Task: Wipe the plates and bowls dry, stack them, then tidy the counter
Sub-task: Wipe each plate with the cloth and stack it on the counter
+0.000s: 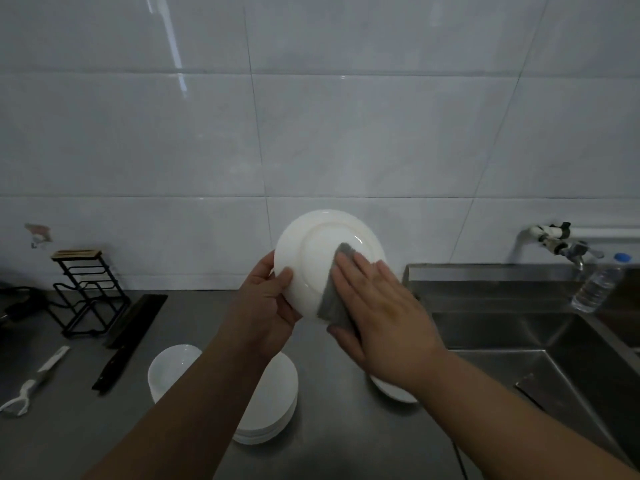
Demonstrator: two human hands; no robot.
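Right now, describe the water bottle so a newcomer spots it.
Start at the steel sink on the right. Below the wall tap, at its back, stands the water bottle. Only it is clear plastic with a blue cap.

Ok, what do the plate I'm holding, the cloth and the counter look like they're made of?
Plate: probably glazed white ceramic; glossy, with a bright highlight. Cloth: soft grey fabric, matte, no shine. Counter: likely stainless steel, dull grey brushed sheen.
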